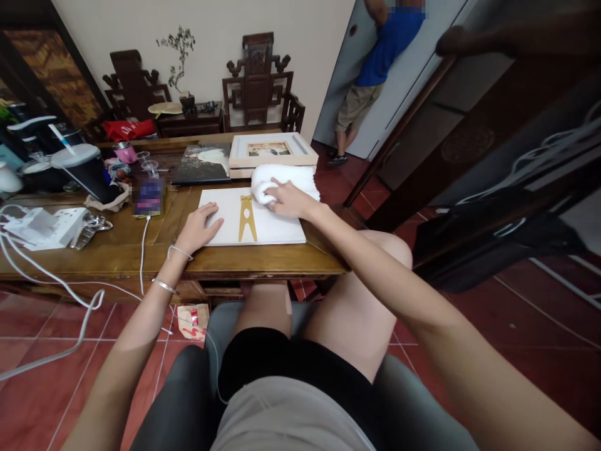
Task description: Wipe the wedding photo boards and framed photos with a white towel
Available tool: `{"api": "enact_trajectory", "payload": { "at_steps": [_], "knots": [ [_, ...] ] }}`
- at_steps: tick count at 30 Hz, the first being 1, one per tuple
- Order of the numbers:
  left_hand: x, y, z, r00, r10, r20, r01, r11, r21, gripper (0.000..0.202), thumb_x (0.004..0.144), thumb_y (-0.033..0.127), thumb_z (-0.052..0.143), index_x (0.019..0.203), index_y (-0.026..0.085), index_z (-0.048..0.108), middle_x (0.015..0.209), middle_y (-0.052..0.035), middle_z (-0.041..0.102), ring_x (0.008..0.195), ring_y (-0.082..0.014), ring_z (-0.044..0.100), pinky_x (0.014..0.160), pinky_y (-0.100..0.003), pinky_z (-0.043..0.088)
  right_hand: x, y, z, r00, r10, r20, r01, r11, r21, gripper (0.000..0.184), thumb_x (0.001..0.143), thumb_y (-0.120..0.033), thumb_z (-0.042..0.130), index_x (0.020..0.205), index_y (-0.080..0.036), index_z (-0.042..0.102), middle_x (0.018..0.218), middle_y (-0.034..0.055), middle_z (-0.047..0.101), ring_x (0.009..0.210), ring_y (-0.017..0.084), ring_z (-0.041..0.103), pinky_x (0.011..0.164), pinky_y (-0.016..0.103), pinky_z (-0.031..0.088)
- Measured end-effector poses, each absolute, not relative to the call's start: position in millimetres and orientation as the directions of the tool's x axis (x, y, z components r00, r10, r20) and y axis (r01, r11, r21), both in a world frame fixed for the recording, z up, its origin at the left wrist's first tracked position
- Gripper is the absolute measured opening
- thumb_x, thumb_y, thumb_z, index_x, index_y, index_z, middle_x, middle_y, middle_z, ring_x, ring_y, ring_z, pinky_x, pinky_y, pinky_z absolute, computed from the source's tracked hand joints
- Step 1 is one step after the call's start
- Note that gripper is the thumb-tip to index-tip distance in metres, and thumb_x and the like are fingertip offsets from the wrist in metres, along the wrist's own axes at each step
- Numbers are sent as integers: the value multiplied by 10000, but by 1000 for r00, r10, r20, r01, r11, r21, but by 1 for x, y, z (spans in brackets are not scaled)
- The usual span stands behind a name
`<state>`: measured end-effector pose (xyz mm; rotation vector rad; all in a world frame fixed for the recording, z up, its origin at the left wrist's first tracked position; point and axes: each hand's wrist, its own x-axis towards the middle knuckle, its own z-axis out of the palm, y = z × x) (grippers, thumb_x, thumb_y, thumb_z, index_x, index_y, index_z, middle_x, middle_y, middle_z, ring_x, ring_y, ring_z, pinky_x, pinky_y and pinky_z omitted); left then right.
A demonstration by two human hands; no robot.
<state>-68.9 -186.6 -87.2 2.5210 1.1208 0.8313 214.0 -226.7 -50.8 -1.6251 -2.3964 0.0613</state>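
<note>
A flat white board (220, 214) lies on the wooden table in front of me, with a yellow clothespin-shaped piece (247, 228) with a cat-like top at its middle. My left hand (200, 227) rests on the board's left edge, fingers stretched and thumb apart, holding nothing. At the board's upper right is a bunched white towel (293, 177). My right hand (286, 199) has its fingers closed on the towel's near fold; part of the fingertips is hidden in the cloth.
Behind the board are a pale framed picture (239, 164) and a dark picture panel (200, 164). To the left stand a lidded black cup (89, 175), a phone (149, 197) on a cable and a power strip (68, 225). A person in blue (392, 47) stands beyond the table.
</note>
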Motion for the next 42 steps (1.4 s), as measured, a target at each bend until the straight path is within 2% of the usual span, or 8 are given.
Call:
{"api": "enact_trajectory", "payload": {
  "at_steps": [3,7,11,15,26,33,35,42],
  "knots": [
    [-69,-186,-88,541,741,397,591,-671,447,470,873,407,566,1210,97,673,1379,-163,616,1325,-286,552,1169,-453,377,208,-253,-56,-360,918,167,913,383,-141,361,939,-256,398,1136,-64,633,1339,274,577,1432,421,308,1082,640,264],
    [-68,-188,-88,542,742,394,593,-671,445,455,877,392,567,1213,103,668,1383,-158,614,1332,-286,545,1171,-464,373,204,-322,-45,-453,874,176,869,477,-134,300,950,-244,387,1037,-126,648,1373,232,565,1387,382,403,1071,562,333],
    [-68,-190,-87,543,740,397,597,-673,437,442,883,377,558,1215,106,665,1389,-155,611,1340,-282,537,1179,-455,365,206,-370,-25,-531,839,123,806,544,-231,240,944,-263,392,854,-201,606,934,128,677,990,305,616,817,405,455],
    [-68,-190,-87,547,734,403,603,-679,418,447,883,384,549,1215,106,661,1387,-160,610,1339,-283,539,1175,-458,369,213,-350,-20,-482,871,96,818,486,-306,297,968,-377,381,810,-206,566,677,36,545,698,222,538,710,342,408],
    [-69,-187,-87,546,735,401,598,-678,427,453,869,399,548,1211,124,660,1371,-156,625,1322,-289,553,1168,-477,371,223,-212,-22,-217,968,129,905,249,-345,334,947,-351,429,1087,-156,661,1125,161,697,1110,353,575,951,459,432],
    [-69,-188,-87,553,735,391,603,-678,421,444,881,419,529,1204,143,657,1376,-138,624,1333,-279,543,1168,-480,372,202,-291,-50,-396,898,189,878,431,-209,319,951,-246,384,1066,-126,656,1265,196,646,1391,392,402,1122,609,242],
    [-68,-188,-86,555,735,390,608,-678,413,443,880,408,527,1208,139,652,1373,-139,624,1333,-275,540,1171,-476,368,200,-327,-49,-474,853,220,843,511,-165,299,950,-236,374,979,-156,660,1237,191,659,1392,384,406,1098,602,287],
    [-68,-188,-85,559,734,385,623,-678,389,474,875,392,529,1227,92,638,1389,-181,599,1326,-273,544,1170,-444,370,213,-353,-32,-510,847,151,819,531,-218,302,976,-327,362,881,-202,620,924,110,702,829,275,639,814,417,471]
  ]
}}
